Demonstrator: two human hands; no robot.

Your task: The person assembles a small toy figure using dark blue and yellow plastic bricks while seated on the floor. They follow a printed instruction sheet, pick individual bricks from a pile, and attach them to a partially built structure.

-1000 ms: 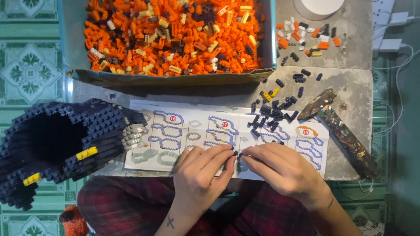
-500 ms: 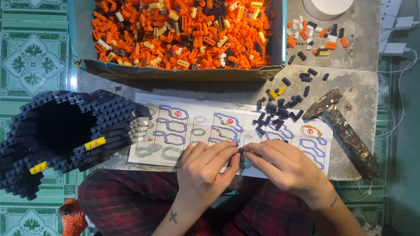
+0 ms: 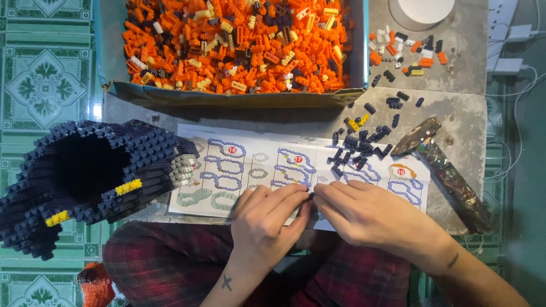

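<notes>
I judge I'm mid-join: my left hand (image 3: 267, 224) and right hand (image 3: 364, 213) pinch a tiny dark brick (image 3: 311, 196) at lower centre, over the sheet (image 3: 256, 165). Next calls for firm, aligned pressing.

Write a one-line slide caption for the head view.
Left hand and right hand pinch small dark bricks together over an instruction sheet, beside a hollow dark brick model.
</notes>
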